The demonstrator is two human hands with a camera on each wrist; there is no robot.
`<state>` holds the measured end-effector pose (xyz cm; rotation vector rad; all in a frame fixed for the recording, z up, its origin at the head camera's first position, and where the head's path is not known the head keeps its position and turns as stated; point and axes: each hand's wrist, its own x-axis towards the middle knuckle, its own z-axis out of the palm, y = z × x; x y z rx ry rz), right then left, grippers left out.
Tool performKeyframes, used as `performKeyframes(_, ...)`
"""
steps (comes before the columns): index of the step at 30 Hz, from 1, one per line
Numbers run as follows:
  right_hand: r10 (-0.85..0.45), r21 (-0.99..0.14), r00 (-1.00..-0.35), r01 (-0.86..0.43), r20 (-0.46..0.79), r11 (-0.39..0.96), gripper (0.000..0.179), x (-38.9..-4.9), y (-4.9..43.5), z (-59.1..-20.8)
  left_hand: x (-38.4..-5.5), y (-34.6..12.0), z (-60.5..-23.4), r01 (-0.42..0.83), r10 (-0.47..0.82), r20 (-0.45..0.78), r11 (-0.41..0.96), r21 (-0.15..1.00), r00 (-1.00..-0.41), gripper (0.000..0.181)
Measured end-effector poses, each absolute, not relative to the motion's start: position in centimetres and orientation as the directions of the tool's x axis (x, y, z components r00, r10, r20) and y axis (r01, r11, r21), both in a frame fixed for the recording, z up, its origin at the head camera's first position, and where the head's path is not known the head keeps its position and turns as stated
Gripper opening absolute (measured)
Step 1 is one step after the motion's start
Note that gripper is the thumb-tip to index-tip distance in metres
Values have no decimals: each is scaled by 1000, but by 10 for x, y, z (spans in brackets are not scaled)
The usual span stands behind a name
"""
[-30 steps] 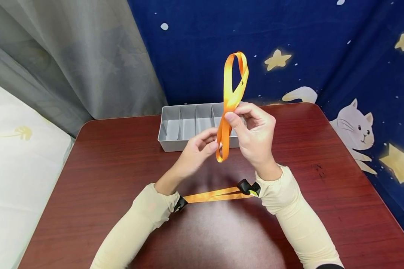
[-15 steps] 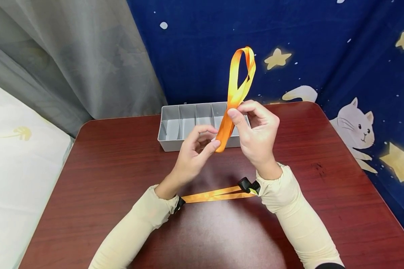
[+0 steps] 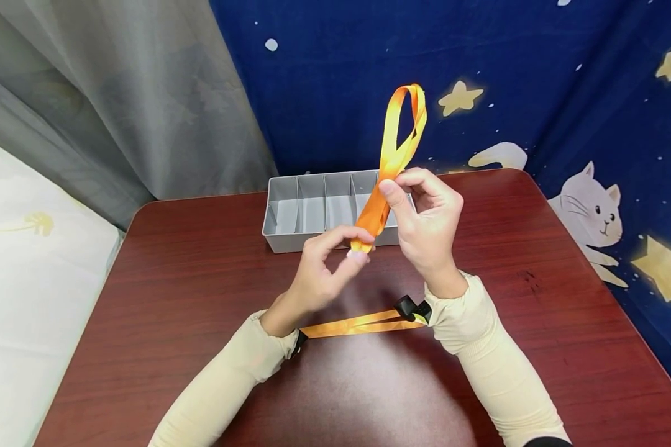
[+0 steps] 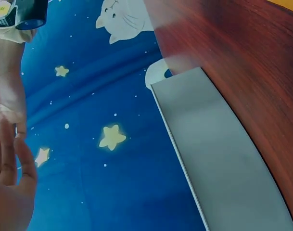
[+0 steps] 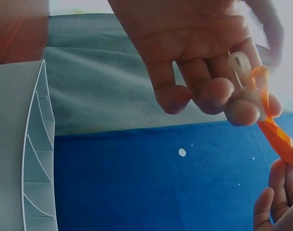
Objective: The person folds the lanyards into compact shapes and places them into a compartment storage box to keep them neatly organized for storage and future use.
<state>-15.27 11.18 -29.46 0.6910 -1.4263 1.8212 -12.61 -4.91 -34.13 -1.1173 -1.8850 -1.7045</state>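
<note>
An orange lanyard [image 3: 392,152], its flat ribbon folded into a long loop, stands raised above the table. My right hand [image 3: 430,217] pinches it around the middle between thumb and forefinger, with the loop rising above. Lower down, my left hand [image 3: 321,270] pinches the bottom end of the ribbon between thumb and fingertips. In the right wrist view, a small whitish piece [image 5: 240,65] shows among the fingers of my left hand [image 5: 199,53], beside the orange ribbon [image 5: 278,139]. The left wrist view shows my left hand [image 4: 14,178] near the left edge.
A second orange ribbon [image 3: 349,326] lies across the table under my wrists. Behind my hands, at the back of the dark red table [image 3: 201,267], stands a grey divided box [image 3: 291,242]. Blue star-patterned cloth [image 3: 335,74] and grey curtain hang beyond.
My left hand has shifted down and its forefinger has come over the ribbon's bottom end. The loop has leaned to the right, and my right hand moved slightly right, keeping its pinch.
</note>
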Motion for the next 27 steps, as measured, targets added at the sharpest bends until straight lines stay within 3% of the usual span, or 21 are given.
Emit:
performKeyframes(9, 218, -596, -624, -781, 750, -186, 35, -152, 113, -293, -125, -47, -339, 544, 226, 591, -240, 804, -775, 19)
performKeyframes(13, 224, -610, -640, -768, 735, -195, 30, -152, 113, -293, -127, -49, -337, 422, 255, 482, -256, 870, -838, 31)
performKeyframes(16, 227, -633, -665, -747, 711, -205, 20, -151, 113, -295, -129, -51, -336, 326, 290, 376, -208, 922, -880, 25)
performKeyframes(20, 226, -671, -705, -709, 672, -217, 7, -151, 114, -297, -130, -53, -333, 221, 332, 263, -159, 962, -906, 16)
performKeyframes(27, 255, -713, -769, -639, 586, -288, 10, -150, 117, -294, -131, -58, -334, 85, 383, 127, -125, 988, -915, 18)
